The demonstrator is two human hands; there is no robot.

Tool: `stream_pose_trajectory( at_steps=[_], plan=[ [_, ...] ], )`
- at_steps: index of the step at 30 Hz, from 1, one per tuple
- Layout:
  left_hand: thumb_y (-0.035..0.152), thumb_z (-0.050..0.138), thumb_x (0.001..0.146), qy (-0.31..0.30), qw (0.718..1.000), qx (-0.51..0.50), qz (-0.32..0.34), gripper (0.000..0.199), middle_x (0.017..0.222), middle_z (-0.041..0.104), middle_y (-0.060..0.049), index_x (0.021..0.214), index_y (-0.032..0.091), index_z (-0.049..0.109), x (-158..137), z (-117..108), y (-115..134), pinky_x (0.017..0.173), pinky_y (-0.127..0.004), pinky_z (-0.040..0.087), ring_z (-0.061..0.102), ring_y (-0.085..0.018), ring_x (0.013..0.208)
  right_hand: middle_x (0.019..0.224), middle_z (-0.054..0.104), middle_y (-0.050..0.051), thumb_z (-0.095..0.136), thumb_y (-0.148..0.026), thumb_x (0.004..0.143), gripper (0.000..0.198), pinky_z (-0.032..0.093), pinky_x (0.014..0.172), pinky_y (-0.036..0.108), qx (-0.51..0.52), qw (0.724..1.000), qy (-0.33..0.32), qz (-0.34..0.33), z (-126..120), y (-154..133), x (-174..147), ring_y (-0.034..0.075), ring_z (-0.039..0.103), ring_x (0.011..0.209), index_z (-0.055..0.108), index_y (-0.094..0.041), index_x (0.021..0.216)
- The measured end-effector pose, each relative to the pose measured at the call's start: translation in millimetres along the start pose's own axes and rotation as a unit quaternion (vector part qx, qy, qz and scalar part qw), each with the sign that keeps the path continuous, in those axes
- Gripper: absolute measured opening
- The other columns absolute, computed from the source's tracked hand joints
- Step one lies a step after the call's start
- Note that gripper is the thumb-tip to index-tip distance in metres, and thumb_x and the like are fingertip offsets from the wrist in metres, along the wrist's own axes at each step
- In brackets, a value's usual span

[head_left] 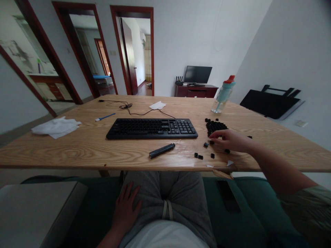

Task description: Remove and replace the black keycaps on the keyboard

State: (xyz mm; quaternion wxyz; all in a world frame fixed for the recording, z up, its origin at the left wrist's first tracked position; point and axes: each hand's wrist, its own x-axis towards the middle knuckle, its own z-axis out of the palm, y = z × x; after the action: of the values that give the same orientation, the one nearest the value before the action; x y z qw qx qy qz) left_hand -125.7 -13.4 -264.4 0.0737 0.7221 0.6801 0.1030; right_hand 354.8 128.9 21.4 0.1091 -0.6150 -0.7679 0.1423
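Note:
My right hand is low over the table at the right, its thumb and fingers drawn together on a small black keycap. Just behind it is a dense cluster of black keycaps. Several loose keycaps lie nearer the front edge, among them one below my hand and a larger one to its left. A black keyboard lies flat at the middle of the table, with its cable running behind it. My left hand rests on my thigh, fingers spread and holding nothing.
On the wooden table lie a long dark bar-shaped piece, a blue-handled brush, crumpled white tissue and another white tissue. A water bottle stands at the back right. A phone lies on the green seat.

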Motion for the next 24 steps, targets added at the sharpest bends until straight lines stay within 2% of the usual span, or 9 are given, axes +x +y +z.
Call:
stream_pose_trajectory(
  at_steps=[4,6,9,13,18,21,24],
  plan=[
    [0.037,0.045,0.097,-0.006,1.000,0.002,-0.001,0.052,0.165,0.029,-0.006,0.148,0.029,0.052,-0.4,-0.9,0.7,0.115,-0.050,0.033,0.024,-0.028,0.152,0.097,0.075,0.009,0.058,-0.054,0.084,0.042,0.051,0.067,0.035,0.015,0.999,0.029,0.016,-7.9,3.2,-7.3,0.024,0.067,0.078,0.075,-0.022,0.104],
    [0.037,0.044,0.097,-0.008,1.000,0.003,-0.003,0.051,0.165,0.030,-0.006,0.148,0.029,0.052,-0.5,-1.5,1.3,0.116,-0.050,0.033,0.024,-0.029,0.152,0.094,0.075,0.011,0.058,-0.057,0.083,0.046,0.051,0.066,0.036,0.027,0.997,0.051,0.049,-17.9,10.2,-13.3,0.024,0.067,0.074,0.074,-0.020,0.104],
    [0.036,0.044,0.097,-0.007,1.000,0.010,-0.007,0.051,0.165,0.030,-0.007,0.148,0.029,0.051,-0.6,-2.6,2.5,0.116,-0.051,0.032,0.024,-0.029,0.153,0.088,0.074,0.012,0.058,-0.058,0.083,0.047,0.048,0.061,0.038,0.001,0.990,0.092,0.108,-37.1,28.8,-23.7,0.025,0.064,0.066,0.074,-0.020,0.106],
    [0.036,0.045,0.097,-0.002,1.000,0.022,-0.002,0.052,0.165,0.030,-0.007,0.148,0.028,0.051,-0.2,-3.1,3.5,0.114,-0.050,0.034,0.023,-0.029,0.153,0.088,0.074,0.014,0.057,-0.051,0.086,0.039,0.046,0.067,0.040,-0.051,0.979,0.138,0.143,-56.2,58.0,-35.4,0.028,0.065,0.072,0.075,-0.020,0.101],
    [0.035,0.045,0.097,-0.002,1.000,0.021,-0.003,0.051,0.164,0.032,-0.007,0.147,0.027,0.053,1.8,-2.4,3.1,0.114,-0.049,0.035,0.026,-0.029,0.152,0.103,0.076,0.018,0.055,-0.046,0.088,0.038,0.048,0.072,0.039,-0.047,0.974,0.134,0.178,-60.8,94.0,-32.5,0.029,0.067,0.081,0.074,-0.017,0.105],
    [0.035,0.046,0.097,-0.008,1.000,0.021,-0.008,0.051,0.164,0.031,-0.006,0.147,0.028,0.053,2.7,-1.9,1.9,0.115,-0.050,0.034,0.026,-0.029,0.152,0.116,0.073,0.019,0.056,-0.040,0.087,0.038,0.050,0.072,0.037,-0.015,0.976,0.107,0.189,-59.5,119.0,-17.4,0.029,0.069,0.086,0.074,-0.015,0.110],
    [0.036,0.046,0.096,-0.013,1.000,0.025,-0.006,0.052,0.164,0.032,-0.006,0.147,0.028,0.053,3.1,-0.2,-0.5,0.115,-0.049,0.035,0.027,-0.028,0.152,0.114,0.074,0.018,0.059,-0.035,0.084,0.040,0.052,0.070,0.036,-0.030,0.979,0.090,0.182,-57.7,137.4,7.6,0.028,0.070,0.081,0.075,-0.014,0.114]
  ],
)
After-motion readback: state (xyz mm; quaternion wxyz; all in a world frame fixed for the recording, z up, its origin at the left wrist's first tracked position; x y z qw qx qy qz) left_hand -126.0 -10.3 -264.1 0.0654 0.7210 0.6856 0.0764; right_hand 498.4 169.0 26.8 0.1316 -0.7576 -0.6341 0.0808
